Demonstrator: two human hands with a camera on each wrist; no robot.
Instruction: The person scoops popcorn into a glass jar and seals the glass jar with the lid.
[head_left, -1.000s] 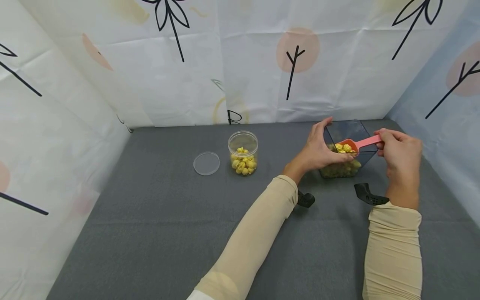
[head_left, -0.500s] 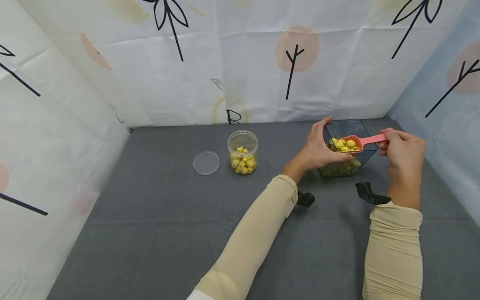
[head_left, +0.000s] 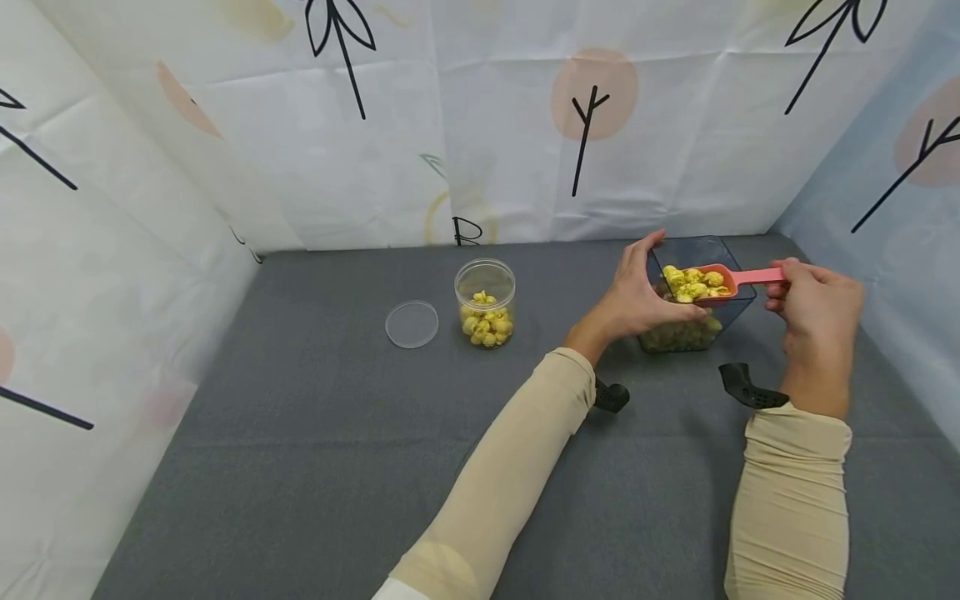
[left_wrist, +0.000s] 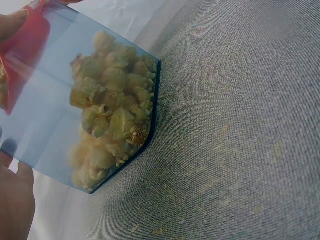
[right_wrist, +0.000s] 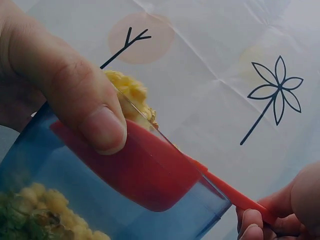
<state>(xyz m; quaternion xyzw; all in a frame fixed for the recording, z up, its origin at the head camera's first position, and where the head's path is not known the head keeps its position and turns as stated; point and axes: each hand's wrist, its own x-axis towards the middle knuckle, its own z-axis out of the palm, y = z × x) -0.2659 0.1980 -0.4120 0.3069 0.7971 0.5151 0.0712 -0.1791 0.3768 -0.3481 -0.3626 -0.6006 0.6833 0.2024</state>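
Note:
My left hand [head_left: 633, 296] grips the near left side of a clear bluish box [head_left: 697, 248], its thumb along the front rim. Yellow popcorn [left_wrist: 115, 95] fills the lower part of the box in the left wrist view. My right hand [head_left: 821, 312] pinches the handle of a pinkish-red scoop [head_left: 756, 276], heaped with popcorn [head_left: 692, 285]. The scoop's bowl [right_wrist: 150, 170] lies just inside the box's upper part, behind the left thumb in the right wrist view. The handle reaches out over the right rim.
Left of the box stands a clear round jar [head_left: 485, 275] without its lid, partly filled with popcorn. A clear round lid [head_left: 412, 325] lies flat beside it on the grey cloth [head_left: 337, 483]. White printed sheets [head_left: 510, 150] rise behind and at both sides.
The scoop has come up from the popcorn toward the rim, and its heaped load shows more fully. My right hand has shifted right; the left hand keeps its hold on the box.

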